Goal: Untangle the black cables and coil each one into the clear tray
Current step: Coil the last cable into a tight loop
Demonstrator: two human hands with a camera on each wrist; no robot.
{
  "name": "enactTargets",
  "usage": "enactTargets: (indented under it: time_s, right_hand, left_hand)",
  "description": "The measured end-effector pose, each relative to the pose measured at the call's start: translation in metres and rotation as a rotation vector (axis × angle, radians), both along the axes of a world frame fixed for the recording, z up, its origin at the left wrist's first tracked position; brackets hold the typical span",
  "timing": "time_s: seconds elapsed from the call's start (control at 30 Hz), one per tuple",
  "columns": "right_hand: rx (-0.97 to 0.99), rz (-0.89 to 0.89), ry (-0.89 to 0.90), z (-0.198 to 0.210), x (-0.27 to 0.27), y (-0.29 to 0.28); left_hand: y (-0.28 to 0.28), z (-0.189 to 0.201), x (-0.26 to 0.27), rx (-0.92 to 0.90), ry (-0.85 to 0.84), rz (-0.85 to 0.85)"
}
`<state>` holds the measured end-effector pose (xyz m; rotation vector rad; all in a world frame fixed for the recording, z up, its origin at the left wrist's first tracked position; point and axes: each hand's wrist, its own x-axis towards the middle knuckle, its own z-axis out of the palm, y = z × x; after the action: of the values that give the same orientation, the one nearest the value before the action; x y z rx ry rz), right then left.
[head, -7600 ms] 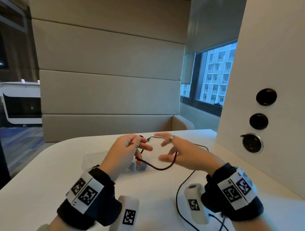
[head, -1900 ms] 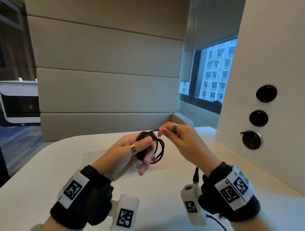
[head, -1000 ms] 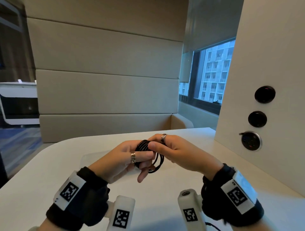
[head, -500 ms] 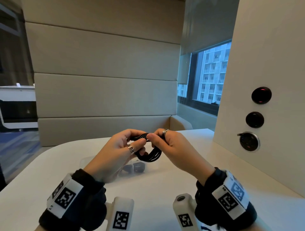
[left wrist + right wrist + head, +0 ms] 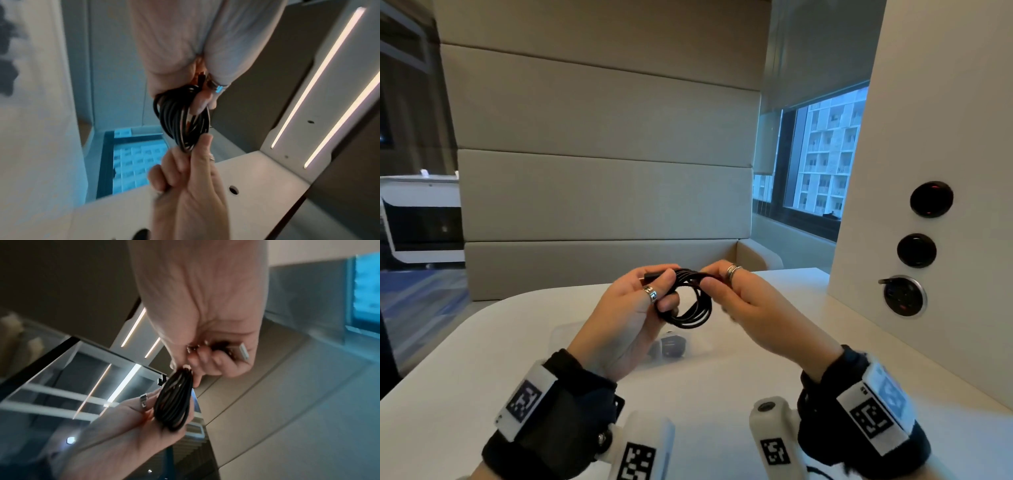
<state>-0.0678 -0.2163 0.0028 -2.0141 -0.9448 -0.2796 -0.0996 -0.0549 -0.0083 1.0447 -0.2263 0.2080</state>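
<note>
— Starting at the left. What is the left hand point(image 5: 631, 308) doing?

— It is raised above the white table point(image 5: 482, 359), fingers curled round one side of a coiled black cable point(image 5: 693, 301). The thumb lies over the top of the loops and a plug end sticks out just past it. There is a ring on one finger. The left wrist view shows the same coil point(image 5: 183, 120) gathered into several neat loops in that hand point(image 5: 185, 48).

— And the cable itself?

— One bundle, held in the air between both hands, not touching the table. It hangs as a rough oval, seen edge-on in the right wrist view point(image 5: 174, 400).

— Below it?

— The clear tray point(image 5: 565, 337) sits on the table, nearer the person than the coil and partly hidden behind the left hand. Dark shapes lie inside it; I cannot tell what they are through the plastic.

— Moving right.

— The right hand point(image 5: 753, 308) pinches the opposite side of the coil between thumb and fingertips, with a ring on one finger as well. In its own wrist view the right hand point(image 5: 205, 321) has fingers curled in, and a silver connector shows at the edge of the grip. Both hands are close together — joined only by the cable.

— Anything further right?

— A white wall panel with three round black fittings point(image 5: 916, 250), well apart from the hands.
</note>
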Motion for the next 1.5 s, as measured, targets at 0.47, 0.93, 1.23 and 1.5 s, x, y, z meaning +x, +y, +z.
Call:
enactTargets:
  time_s: [0.47, 0.93, 1.23, 1.5]
  right_hand:
    - [0.254, -0.314, -0.321, -0.023, 0.019, 0.006]
    - [0.597, 0.084, 0.642, -0.008, -0.007, 0.015]
    - [0.314, 0.087, 0.337, -0.010, -0.027, 0.023]
    - [0.372, 0.060, 0.159, -0.024, -0.019, 0.033]
  left_hand:
    - [-0.021, -0.009, -0.011, 0.196, -0.011, -0.076]
    - [-0.011, -0.014, 0.004, 0.240, -0.040, 0.178]
    - [-0.009, -0.018, 0.007, 0.293, -0.102, 0.313]
    - [-0.010, -0.016, 0.005, 0.222, -0.051, 0.273]
